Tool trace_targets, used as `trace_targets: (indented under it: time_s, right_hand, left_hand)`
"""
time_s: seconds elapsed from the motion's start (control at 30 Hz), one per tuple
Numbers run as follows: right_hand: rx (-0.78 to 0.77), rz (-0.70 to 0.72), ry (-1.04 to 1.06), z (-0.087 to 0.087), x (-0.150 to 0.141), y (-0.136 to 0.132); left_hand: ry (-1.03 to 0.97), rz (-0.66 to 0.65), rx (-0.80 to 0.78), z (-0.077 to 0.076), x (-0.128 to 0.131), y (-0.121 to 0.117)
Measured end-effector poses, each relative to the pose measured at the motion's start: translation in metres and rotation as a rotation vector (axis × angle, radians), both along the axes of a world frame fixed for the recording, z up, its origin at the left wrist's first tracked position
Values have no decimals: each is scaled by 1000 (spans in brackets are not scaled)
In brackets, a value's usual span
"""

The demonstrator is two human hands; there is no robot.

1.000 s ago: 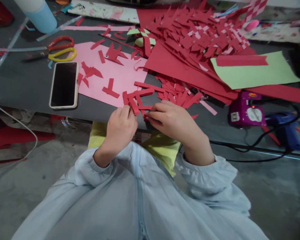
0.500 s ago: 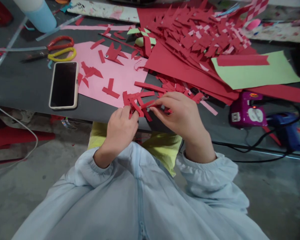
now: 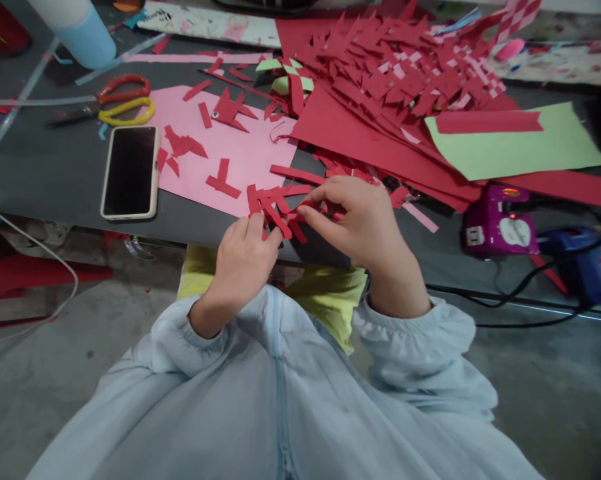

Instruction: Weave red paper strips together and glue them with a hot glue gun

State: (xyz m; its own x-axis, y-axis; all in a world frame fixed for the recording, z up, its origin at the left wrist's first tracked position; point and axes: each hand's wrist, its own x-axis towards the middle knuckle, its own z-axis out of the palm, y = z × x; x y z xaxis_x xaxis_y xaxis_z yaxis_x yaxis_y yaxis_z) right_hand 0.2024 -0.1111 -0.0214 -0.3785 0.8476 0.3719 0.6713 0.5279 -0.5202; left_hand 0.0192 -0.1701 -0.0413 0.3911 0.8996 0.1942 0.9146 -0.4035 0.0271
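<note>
Several red paper strips (image 3: 277, 219) lie in a loose cluster at the table's front edge, between my two hands. My left hand (image 3: 247, 257) is closed, its fingertips gripping the near side of these strips. My right hand (image 3: 360, 217) pinches the end of a red paper strip between thumb and forefinger, just right of the cluster. Part of the strips is hidden under my left fingers. Beyond them a pink paper sheet (image 3: 250, 157) carries cut red pieces, among them a folded red paper fish (image 3: 230, 110) with a small round eye.
A phone (image 3: 130, 172) and scissors (image 3: 125, 100) lie on the left, with a bottle (image 3: 87, 40) behind. Red fish shapes (image 3: 390, 60) are heaped at the back over red sheets. A green sheet (image 3: 510, 150), a purple box (image 3: 500, 223) and a blue glue gun (image 3: 575, 260) with black cables are right.
My right hand has shifted slightly left and away from me, with its fingers closer to the cluster. My left hand stays nearly in place on the strips.
</note>
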Motion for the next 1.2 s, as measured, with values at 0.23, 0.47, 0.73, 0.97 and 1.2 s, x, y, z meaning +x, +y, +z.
trace_targets:
  time_s: [0.23, 0.47, 0.73, 0.97, 1.2]
  right_hand:
    - [-156, 220, -88, 0, 11, -10]
    - [-57, 32, -296, -2, 14, -6]
    - [-24, -13, -388, -12, 9, 1]
    - [-14, -9, -387, -13, 7, 9]
    - [-1, -75, -344, -15, 7, 10]
  left_hand:
    - [-25, -13, 71, -4, -6, -6]
    - [-94, -51, 28, -3, -11, -12]
    - [-258, -111, 103, -14, -20, -16]
    - [-330, -148, 202, -16, -24, -16]
    - [-297, -122, 198, -14, -25, -17]
